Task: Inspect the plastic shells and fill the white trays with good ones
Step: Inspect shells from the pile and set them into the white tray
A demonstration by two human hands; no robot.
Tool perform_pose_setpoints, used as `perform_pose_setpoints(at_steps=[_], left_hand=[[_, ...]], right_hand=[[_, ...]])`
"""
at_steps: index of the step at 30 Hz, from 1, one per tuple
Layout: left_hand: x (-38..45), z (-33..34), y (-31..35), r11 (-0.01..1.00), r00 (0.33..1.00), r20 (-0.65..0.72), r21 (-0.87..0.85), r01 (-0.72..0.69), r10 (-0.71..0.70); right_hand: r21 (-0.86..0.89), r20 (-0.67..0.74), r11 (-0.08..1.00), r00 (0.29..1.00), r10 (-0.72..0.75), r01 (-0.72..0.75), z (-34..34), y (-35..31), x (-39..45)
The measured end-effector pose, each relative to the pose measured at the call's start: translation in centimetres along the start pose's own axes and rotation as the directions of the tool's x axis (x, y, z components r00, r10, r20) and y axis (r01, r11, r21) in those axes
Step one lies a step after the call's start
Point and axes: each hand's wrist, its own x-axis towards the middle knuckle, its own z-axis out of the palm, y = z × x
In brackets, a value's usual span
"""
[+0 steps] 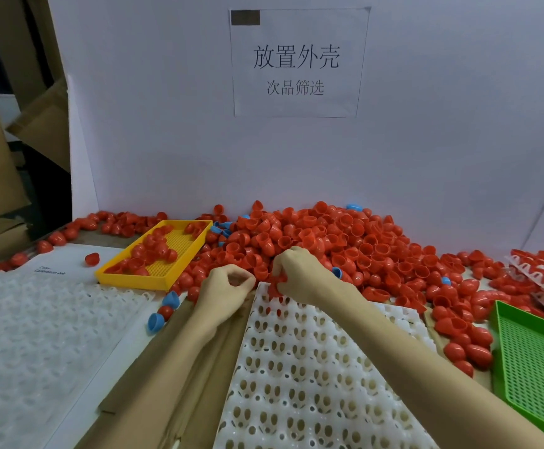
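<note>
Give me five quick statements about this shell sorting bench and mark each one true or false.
1. The yellow tray holds red shells. True.
2. The green tray is full of blue shells. False: no shells show in it.
3. The right hand grips a red shell at the far edge of the white tray. True.
4. The pile of shells is mostly blue. False: it is mostly red, with a few blue ones.
5. The white tray is nearly full. False: its pockets are almost all empty.
</note>
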Motion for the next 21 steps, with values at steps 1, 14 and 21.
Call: perform_pose_setpoints(at_steps=[1,14,21], left_hand=[[0.0,0.0,0.0,1.000,1.000,0.014,0.013,-0.013,0.013],[-0.2,0.3,0.2,0.994,0.995,0.052,0.060,-0.093,0.090],[-0.2,0.4,0.3,0.978,0.982,0.018,0.081,-0.191,0.191]], right_hand=[[0.004,0.004,1.000,1.000,0.001,-0.001,0.1,-0.2,0.2],[0.314,-0.141,0.947,0.984,0.110,-0.061,2.1,0.3,-1.1],[0.381,-0.350,0.923,0.933,0.088,0.056,2.4,0.7,-3.0]])
